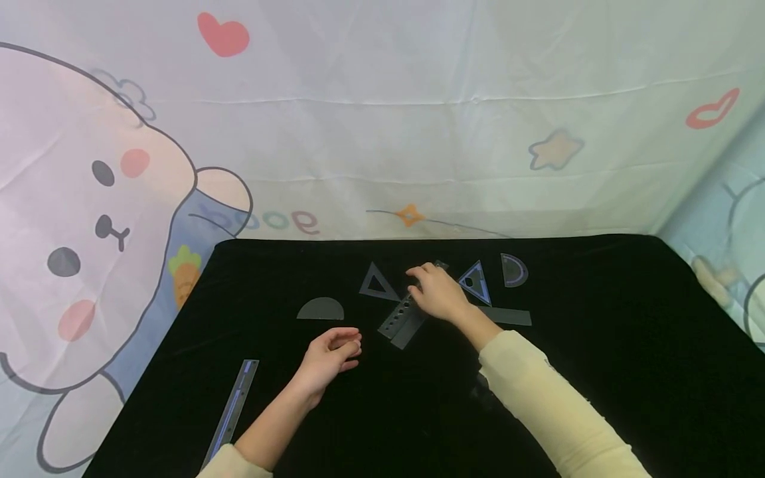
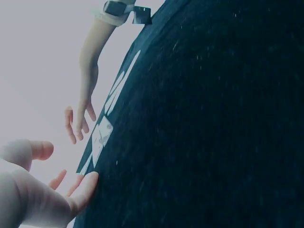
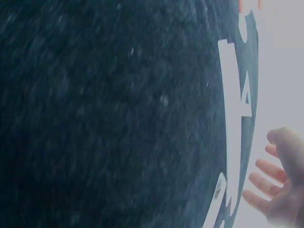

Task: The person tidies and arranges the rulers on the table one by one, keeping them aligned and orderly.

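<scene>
In the head view my right hand (image 1: 439, 292) is over a pair of rulers lying diagonally side by side: one ruler with a row of holes (image 1: 391, 325) and a plain grey ruler (image 1: 411, 328). The right wrist view shows that hand's fingers (image 3: 266, 183) spread and bent a little, apart from the two rulers. My left hand (image 1: 329, 355) hangs over the cloth with relaxed fingers and nothing in them. Nearest to it lies a grey half-round protractor (image 1: 321, 309). Beside the paired rulers are a grey set square (image 1: 391, 296) and a blue-marked set square (image 1: 483, 297).
Another ruler (image 1: 510, 317) lies crosswise near the right wrist. A blue-marked protractor (image 1: 508, 272) is at the back right. One long blue-striped ruler (image 1: 233, 405) lies by the left forearm. Black cloth (image 1: 627, 345) covers the table, with a printed curtain (image 1: 382, 153) behind it.
</scene>
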`<state>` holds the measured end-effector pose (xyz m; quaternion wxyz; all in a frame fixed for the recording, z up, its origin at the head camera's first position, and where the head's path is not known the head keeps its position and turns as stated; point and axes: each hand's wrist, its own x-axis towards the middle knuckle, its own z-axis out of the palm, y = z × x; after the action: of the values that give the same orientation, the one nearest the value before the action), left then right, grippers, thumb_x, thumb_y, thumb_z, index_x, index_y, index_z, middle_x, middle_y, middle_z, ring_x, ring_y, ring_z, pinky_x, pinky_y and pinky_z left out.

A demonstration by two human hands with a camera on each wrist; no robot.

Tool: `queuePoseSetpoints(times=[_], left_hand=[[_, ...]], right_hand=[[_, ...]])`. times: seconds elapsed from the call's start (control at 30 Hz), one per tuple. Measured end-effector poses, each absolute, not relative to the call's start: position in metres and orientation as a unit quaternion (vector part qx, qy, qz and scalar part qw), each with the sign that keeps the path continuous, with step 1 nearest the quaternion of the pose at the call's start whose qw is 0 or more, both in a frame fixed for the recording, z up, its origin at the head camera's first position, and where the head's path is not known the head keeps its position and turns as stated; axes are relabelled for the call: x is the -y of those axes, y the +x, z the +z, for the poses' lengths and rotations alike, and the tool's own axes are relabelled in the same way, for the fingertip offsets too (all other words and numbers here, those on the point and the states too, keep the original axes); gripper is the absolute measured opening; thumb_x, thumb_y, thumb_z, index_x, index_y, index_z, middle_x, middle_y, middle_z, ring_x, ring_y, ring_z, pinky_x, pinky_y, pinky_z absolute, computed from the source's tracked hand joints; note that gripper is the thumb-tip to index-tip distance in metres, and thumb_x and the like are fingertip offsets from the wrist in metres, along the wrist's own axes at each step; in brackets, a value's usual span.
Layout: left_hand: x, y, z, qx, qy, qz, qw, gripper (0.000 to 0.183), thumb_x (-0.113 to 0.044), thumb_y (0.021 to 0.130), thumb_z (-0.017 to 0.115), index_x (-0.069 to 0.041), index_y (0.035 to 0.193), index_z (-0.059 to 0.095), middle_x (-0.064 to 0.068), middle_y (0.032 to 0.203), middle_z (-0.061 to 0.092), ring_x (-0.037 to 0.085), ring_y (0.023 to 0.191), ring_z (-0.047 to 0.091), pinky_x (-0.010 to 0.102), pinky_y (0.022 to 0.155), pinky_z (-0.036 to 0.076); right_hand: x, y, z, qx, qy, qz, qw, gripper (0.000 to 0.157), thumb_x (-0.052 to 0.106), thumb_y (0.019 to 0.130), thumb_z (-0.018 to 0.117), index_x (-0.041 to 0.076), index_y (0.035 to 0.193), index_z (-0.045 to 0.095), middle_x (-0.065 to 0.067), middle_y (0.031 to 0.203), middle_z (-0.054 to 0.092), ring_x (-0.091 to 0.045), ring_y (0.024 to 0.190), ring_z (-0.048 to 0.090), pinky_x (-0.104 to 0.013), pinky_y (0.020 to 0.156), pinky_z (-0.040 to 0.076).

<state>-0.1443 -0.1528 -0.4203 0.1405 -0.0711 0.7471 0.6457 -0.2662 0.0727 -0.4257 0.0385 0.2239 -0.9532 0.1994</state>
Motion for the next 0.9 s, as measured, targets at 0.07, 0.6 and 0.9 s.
queuePoseSetpoints(times=[0.07,0.6,0.9], left_hand=[[0.148,-0.143,-0.418,-0.746,-0.064,0.647,0.145,0.040,-0.018,0.093,0.052,-0.003,0.129,0.045,0.018,0.128,0.050,0.028,0.111,0.055,0.039,0.090,0.049],[0.125,-0.137,-0.415,-0.716,-0.048,0.668,0.199,0.047,-0.024,0.092,0.052,-0.002,0.131,0.041,0.021,0.128,0.047,0.031,0.112,0.054,0.039,0.089,0.050],[0.117,-0.138,-0.414,-0.690,-0.061,0.686,0.221,0.052,-0.025,0.091,0.054,-0.002,0.135,0.036,0.022,0.129,0.043,0.031,0.111,0.054,0.037,0.088,0.051]], right_hand=[[-0.078,-0.268,-0.426,0.955,0.215,0.200,0.039,0.037,0.024,0.092,0.052,0.009,0.125,0.054,-0.015,0.123,0.053,-0.031,0.107,0.054,-0.044,0.087,0.048],[-0.107,-0.275,-0.425,0.965,0.176,0.193,0.010,0.035,0.021,0.093,0.050,0.001,0.121,0.056,-0.020,0.116,0.056,-0.034,0.099,0.058,-0.046,0.086,0.047],[-0.109,-0.274,-0.426,0.966,0.188,0.179,0.005,0.031,0.019,0.091,0.051,-0.001,0.112,0.062,-0.019,0.107,0.061,-0.032,0.094,0.059,-0.046,0.083,0.049]])
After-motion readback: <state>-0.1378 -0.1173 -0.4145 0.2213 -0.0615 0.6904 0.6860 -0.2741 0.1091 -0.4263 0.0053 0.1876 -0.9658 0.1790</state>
